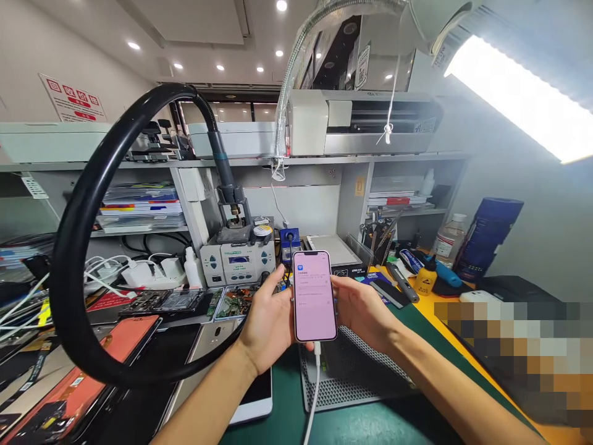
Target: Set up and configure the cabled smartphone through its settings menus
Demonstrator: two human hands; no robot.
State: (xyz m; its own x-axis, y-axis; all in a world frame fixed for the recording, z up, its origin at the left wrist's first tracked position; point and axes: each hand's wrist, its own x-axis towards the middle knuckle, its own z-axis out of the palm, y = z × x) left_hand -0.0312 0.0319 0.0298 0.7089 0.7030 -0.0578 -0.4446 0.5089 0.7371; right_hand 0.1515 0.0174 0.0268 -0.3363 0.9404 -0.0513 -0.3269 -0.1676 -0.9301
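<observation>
A smartphone (315,315) with a lit, pinkish screen is held upright in front of me, facing my view. A blue icon and small text lines show near its top; the text is too small to read. My left hand (271,312) grips the phone's left edge, its thumb raised beside the screen and some fingers hidden behind. On the right edge, my right hand (364,309) curls round the phone, most of its fingers out of sight. A white charging cable (317,364) is plugged into the phone's bottom and hangs toward the bench's front edge.
A perforated dark mat (352,377) lies under the phone on the green bench mat (278,426). Left, a thick black hose (74,247) loops before the soldering station (238,262) and disassembled phones (115,352). A yellow bottle (426,276) stands right. A bright lamp (523,93) hangs overhead.
</observation>
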